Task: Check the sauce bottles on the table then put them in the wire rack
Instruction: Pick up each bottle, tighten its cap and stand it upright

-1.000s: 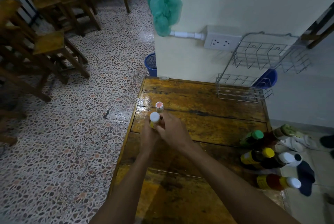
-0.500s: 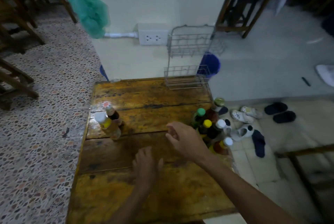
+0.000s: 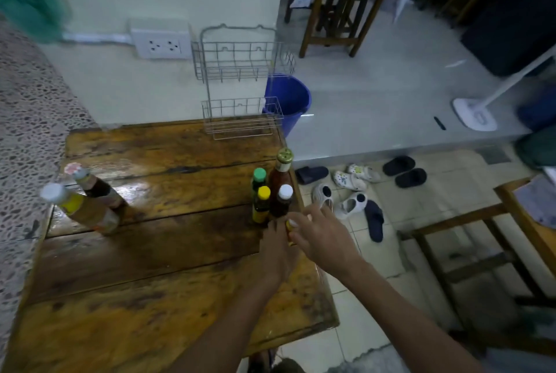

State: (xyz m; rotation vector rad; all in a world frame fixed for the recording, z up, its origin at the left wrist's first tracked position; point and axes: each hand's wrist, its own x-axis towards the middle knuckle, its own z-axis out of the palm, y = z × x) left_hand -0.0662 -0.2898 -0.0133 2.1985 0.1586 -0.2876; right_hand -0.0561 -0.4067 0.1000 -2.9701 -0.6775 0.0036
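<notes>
Both hands meet at the right edge of the wooden table [image 3: 144,255], at a small bottle [image 3: 289,225] of which only a sliver of yellow label and white cap shows between them. The left hand [image 3: 278,252] lies against the bottle's near-left side; its fingers are hidden, so whether they curl round it cannot be told. The right hand [image 3: 322,237] comes in over the top from the right, fingers loosely spread, the fingertips [image 3: 296,220] at the cap; a firm grip cannot be made out.

Just behind this bottle stands a tight cluster, all upright: a yellow-capped bottle [image 3: 262,204], a green-capped bottle [image 3: 258,178] behind it, a white-capped dark bottle [image 3: 282,201], and a tall red sauce bottle [image 3: 281,172] with a gold cap at the back. They stand between the hands and the wire rack [image 3: 240,101], which sits at the table's far right corner against the wall, its two tiers holding nothing.

Well apart, at the left edge, stand two more bottles touching each other: one with a yellow label and pale cap [image 3: 81,210], one dark with a pinkish cap [image 3: 96,186].

A wall socket [image 3: 162,44] sits left of the rack, a blue bucket [image 3: 290,98] behind it, and sandals and clogs [image 3: 352,189] lie on the floor to the right.
</notes>
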